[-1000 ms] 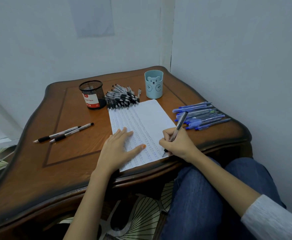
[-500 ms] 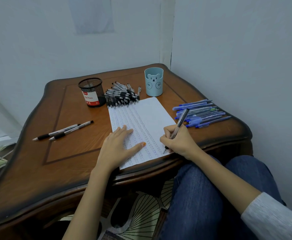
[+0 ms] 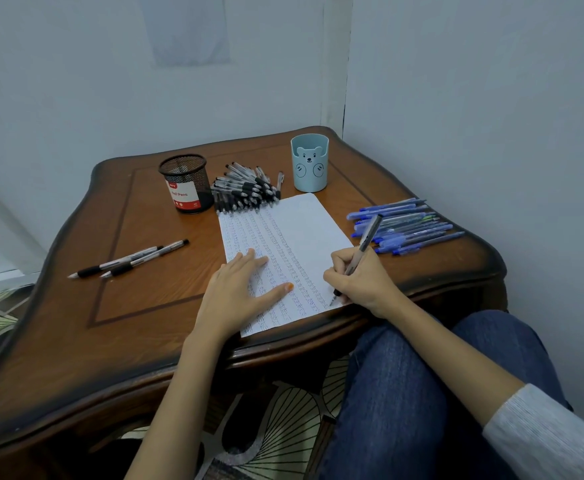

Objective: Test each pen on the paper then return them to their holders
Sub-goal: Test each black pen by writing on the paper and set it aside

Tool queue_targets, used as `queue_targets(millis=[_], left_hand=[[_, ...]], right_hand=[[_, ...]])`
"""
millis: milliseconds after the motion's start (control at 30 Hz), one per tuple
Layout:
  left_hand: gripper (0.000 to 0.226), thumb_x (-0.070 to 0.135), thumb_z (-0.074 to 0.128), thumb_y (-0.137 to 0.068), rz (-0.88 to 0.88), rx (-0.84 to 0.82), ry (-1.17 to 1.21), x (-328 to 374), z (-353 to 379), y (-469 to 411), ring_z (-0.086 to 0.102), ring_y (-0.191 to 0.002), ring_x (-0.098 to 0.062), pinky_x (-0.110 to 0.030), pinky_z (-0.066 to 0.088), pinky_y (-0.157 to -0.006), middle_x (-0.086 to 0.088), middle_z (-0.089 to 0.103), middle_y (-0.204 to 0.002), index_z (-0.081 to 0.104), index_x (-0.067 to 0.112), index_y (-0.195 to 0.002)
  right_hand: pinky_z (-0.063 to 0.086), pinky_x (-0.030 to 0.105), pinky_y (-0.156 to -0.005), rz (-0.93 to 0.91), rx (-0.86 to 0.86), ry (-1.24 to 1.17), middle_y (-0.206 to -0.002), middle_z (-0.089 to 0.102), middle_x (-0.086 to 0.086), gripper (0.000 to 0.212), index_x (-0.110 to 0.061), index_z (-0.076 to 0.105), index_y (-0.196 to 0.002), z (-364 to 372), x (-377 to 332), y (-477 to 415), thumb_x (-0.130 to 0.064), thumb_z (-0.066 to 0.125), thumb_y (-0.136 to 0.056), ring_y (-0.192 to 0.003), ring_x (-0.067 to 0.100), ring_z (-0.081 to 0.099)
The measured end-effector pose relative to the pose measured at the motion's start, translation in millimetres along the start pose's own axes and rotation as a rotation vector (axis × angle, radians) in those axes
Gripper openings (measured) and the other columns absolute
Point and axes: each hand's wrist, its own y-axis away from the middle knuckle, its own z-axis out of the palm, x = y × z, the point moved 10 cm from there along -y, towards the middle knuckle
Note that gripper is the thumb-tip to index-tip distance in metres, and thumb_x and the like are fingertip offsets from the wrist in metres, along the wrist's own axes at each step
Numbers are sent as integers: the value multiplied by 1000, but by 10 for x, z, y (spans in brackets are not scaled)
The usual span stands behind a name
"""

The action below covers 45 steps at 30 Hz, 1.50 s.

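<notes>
A white sheet of paper (image 3: 294, 233) covered in rows of small marks lies on the wooden table (image 3: 128, 323). My right hand (image 3: 360, 282) grips a black pen (image 3: 365, 242) with its tip on the paper's lower right corner. My left hand (image 3: 238, 292) lies flat on the paper's lower left part. A pile of black pens (image 3: 245, 192) sits behind the paper, between a black mesh holder (image 3: 186, 183) and a light blue bear holder (image 3: 309, 162). Several blue pens (image 3: 405, 225) lie at the right. Two black pens (image 3: 128, 259) lie at the left.
The table stands in a corner, with walls close behind and to the right. My knees in blue jeans (image 3: 422, 393) are under the table's near right edge. A patterned rug (image 3: 283, 427) covers the floor below.
The view has shifted slightly. My right hand keeps the pen tip at the paper's lower right corner with only small writing motion. My left hand stays flat on the sheet.
</notes>
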Motion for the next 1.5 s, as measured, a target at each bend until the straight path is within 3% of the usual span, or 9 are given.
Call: queue_targets(millis=[167,333,433,467,533,867,1167,1333,1500], left_hand=[[84,77,45,-74,1,-10,-4,7,0,0,16,-145,-11,-39,13,-118,5,25,-156,41,29,-143],[82,76,46,-75,4,-7,1,17,-10,12,16,-145,-11,-39,12,-118,6,25,-156,41,29,-143],[84,77,46,-74,0,-13,6,9,-5,6,15,-145,-11,-39,12,-118,6,24,-156,41,30,-143],[84,77,45,-74,-2,-15,7,7,-3,5,15,-145,-11,-39,11,-118,6,24,-156,40,30,-143],[84,77,46,-74,-1,-16,6,6,-1,4,15,-145,-11,-39,11,-118,6,24,-156,40,30,-143],[83,77,47,-74,3,0,14,0,-6,-2,16,-145,-12,-40,13,-119,5,25,-156,41,29,-142],[82,79,45,-75,7,5,14,-21,7,-8,14,-145,-8,-39,11,-119,10,22,-156,39,33,-143],[76,75,49,-77,13,20,7,-8,-29,-36,21,-142,-7,-33,15,-114,13,27,-154,43,34,-140],[48,61,56,-84,24,45,-44,1,-156,-210,43,-114,-6,-24,27,-89,18,51,-123,57,31,-121]], right_hand=[[33,15,-36,24,-3,8,-47,30,1,40,-7,36,-51,15,3,2,15,53,-79,-35,4,37],[19,14,-31,181,51,-370,-49,46,8,43,-11,42,-53,-104,139,-28,-7,58,-92,-31,9,36],[19,17,-34,194,39,-439,-47,42,3,19,-21,57,-86,-64,96,-30,-31,48,-100,-34,8,31],[18,18,-35,206,36,-447,-45,39,2,18,-26,53,-103,-49,103,-28,-39,42,-101,-33,8,29],[17,18,-34,233,54,-458,-40,37,-1,32,-18,47,-104,-60,129,-24,-46,33,-101,-30,8,25],[33,16,-39,189,77,-318,-45,50,7,33,-8,67,-102,-115,43,-67,-38,59,-92,-36,13,35],[40,25,-51,130,25,-168,-41,49,4,31,-14,74,-92,-18,-41,-79,-33,50,-98,-38,14,38],[37,25,-45,65,4,-102,-42,50,3,15,-22,65,-108,16,-61,-184,-25,59,-95,-38,15,40],[43,21,-51,81,-11,-92,-50,56,1,44,-31,40,-128,41,2,-370,-22,64,-92,-45,10,50]])
